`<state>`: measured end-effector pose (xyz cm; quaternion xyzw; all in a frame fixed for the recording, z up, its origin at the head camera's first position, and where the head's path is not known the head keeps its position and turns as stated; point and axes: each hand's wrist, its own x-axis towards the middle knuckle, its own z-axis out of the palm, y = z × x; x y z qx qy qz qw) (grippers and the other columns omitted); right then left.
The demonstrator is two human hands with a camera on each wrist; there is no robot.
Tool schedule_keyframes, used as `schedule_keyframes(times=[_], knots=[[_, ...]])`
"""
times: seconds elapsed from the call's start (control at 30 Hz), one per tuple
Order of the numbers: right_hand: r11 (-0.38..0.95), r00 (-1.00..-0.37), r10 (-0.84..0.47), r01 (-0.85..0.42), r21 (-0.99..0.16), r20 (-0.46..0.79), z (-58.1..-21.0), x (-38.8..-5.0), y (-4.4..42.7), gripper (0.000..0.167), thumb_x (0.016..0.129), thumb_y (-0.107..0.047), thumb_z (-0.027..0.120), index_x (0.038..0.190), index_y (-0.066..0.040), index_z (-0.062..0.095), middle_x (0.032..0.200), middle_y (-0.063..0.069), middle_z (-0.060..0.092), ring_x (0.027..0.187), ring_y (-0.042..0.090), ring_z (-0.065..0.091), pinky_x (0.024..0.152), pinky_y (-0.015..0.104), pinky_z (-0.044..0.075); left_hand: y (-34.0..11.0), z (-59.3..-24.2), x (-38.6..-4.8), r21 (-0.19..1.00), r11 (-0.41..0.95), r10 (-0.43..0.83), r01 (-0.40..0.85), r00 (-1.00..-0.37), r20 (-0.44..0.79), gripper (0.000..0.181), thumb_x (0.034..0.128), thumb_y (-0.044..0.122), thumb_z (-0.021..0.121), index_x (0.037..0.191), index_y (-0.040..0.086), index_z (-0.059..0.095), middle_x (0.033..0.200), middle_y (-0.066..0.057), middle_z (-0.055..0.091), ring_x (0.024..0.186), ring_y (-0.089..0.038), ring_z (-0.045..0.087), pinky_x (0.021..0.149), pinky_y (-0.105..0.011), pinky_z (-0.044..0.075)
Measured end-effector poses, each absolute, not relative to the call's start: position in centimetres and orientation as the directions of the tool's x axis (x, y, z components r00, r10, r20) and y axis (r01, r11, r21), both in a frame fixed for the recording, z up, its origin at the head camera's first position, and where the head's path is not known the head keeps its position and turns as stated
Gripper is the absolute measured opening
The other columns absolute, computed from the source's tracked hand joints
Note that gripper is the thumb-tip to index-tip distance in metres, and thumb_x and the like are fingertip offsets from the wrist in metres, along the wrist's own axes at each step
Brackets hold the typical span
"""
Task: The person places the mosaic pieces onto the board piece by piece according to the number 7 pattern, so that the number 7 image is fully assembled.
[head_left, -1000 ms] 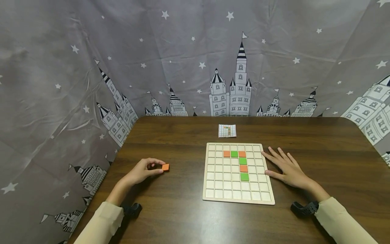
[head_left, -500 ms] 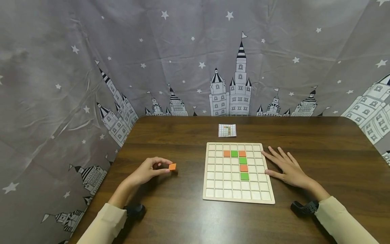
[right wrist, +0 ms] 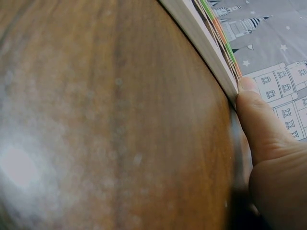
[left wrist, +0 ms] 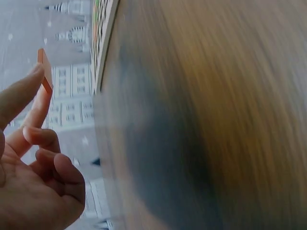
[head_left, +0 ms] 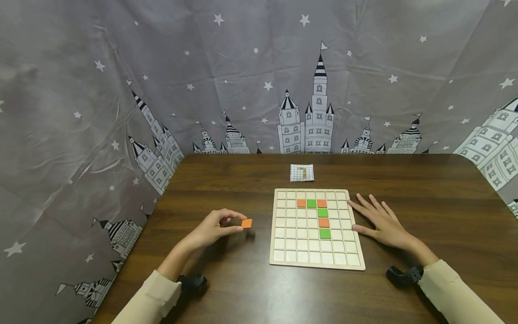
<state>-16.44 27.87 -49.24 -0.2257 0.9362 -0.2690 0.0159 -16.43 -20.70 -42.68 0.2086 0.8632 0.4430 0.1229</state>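
My left hand (head_left: pixel 212 228) pinches a small square orange tile (head_left: pixel 246 223) between thumb and forefinger, raised above the table to the left of the board. The left wrist view shows the same orange tile (left wrist: pixel 45 70) edge-on at the fingertips, the other fingers curled beneath. A wooden grid board (head_left: pixel 295 260) lies flat, with orange and green tiles in a row and a column that meet at an orange corner tile (head_left: pixel 321 203). Spread fingers of my right hand (head_left: pixel 382 223) rest at the board's right edge. In the right wrist view the thumb (right wrist: pixel 261 115) touches the board's edge.
Behind the board lies a small printed card (head_left: pixel 301 173) with a coloured grid pattern. The dark wooden table (head_left: pixel 226 180) ends at a grey curtain (head_left: pixel 243 67) with castles and stars.
My left hand has lifted the orange tile off the table and carried it right, nearer the board. My right hand and the board have stayed put.
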Motion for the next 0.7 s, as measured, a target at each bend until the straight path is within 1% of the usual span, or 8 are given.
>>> schedule_keyframes(times=[0.2, 0.27, 0.4, 0.47, 0.6, 0.7], knots=[[0.755, -0.896, -0.434, -0.421, -0.504, 0.099, -49.2, -16.4, 27.8, 0.072, 0.097, -0.040, 0.064, 0.158, -0.022, 0.031, 0.162, 0.022, 0.020, 0.146, 0.051, 0.008, 0.110, 0.068, 0.002, -18.3, -42.5, -15.8, 0.834, 0.496, 0.486, 0.240, -0.873, -0.038, 0.028, 0.0893, 0.011, 0.076, 0.115, 0.001, 0.072, 0.086, -0.011, 0.050, 0.081, -0.024, 0.040, 0.070, -0.029, 0.033], [0.754, -0.895, -0.434, -0.422, -0.503, 0.099, -49.1, -16.4, 27.8, 0.072, 0.097, -0.041, 0.063, 0.158, -0.022, 0.031, 0.162, 0.022, 0.020, 0.146, 0.051, 0.008, 0.110, 0.068, 0.002, -17.6, -42.4, -15.6, 0.838, 0.490, 0.500, 0.241, -0.865, -0.044, 0.028, 0.0895, 0.011, 0.076, 0.115, 0.002, 0.072, 0.088, -0.012, 0.052, 0.081, -0.023, 0.040, 0.070, -0.029, 0.033], [0.754, -0.896, -0.433, -0.418, -0.507, 0.094, -49.1, -16.4, 27.8, 0.072, 0.097, -0.041, 0.063, 0.158, -0.022, 0.030, 0.162, 0.022, 0.019, 0.146, 0.050, 0.007, 0.110, 0.068, 0.002, -16.3, -42.3, -15.4, 0.842, 0.478, 0.535, 0.249, -0.843, -0.054, 0.026, 0.0897, 0.012, 0.076, 0.114, 0.003, 0.072, 0.080, -0.010, 0.045, 0.077, -0.021, 0.039, 0.070, -0.029, 0.033], [0.755, -0.897, -0.432, -0.416, -0.507, 0.092, -49.1, -16.4, 27.8, 0.072, 0.097, -0.041, 0.063, 0.158, -0.022, 0.030, 0.162, 0.022, 0.019, 0.146, 0.050, 0.007, 0.110, 0.068, 0.001, -15.6, -42.4, -15.3, 0.843, 0.475, 0.549, 0.253, -0.834, -0.060, 0.026, 0.0891, 0.013, 0.076, 0.113, 0.003, 0.073, 0.075, -0.010, 0.037, 0.075, -0.021, 0.038, 0.070, -0.029, 0.033], [0.753, -0.897, -0.431, -0.416, -0.509, 0.096, -49.1, -16.4, 27.8, 0.072, 0.097, -0.041, 0.063, 0.158, -0.022, 0.030, 0.162, 0.022, 0.019, 0.146, 0.050, 0.007, 0.110, 0.067, 0.002, -14.1, -42.7, -15.2, 0.849, 0.457, 0.581, 0.265, -0.812, -0.060, 0.025, 0.0883, 0.012, 0.077, 0.111, 0.002, 0.073, 0.072, -0.010, 0.035, 0.073, -0.022, 0.037, 0.069, -0.028, 0.032], [0.753, -0.898, -0.430, -0.414, -0.512, 0.095, -49.0, -16.3, 27.8, 0.072, 0.097, -0.041, 0.063, 0.158, -0.022, 0.031, 0.162, 0.021, 0.019, 0.146, 0.050, 0.007, 0.111, 0.067, 0.002, -13.0, -43.1, -15.2, 0.855, 0.435, 0.616, 0.282, -0.786, -0.054, 0.024, 0.0887, 0.011, 0.077, 0.111, 0.001, 0.073, 0.069, -0.010, 0.035, 0.069, -0.019, 0.035, 0.066, -0.027, 0.031]])
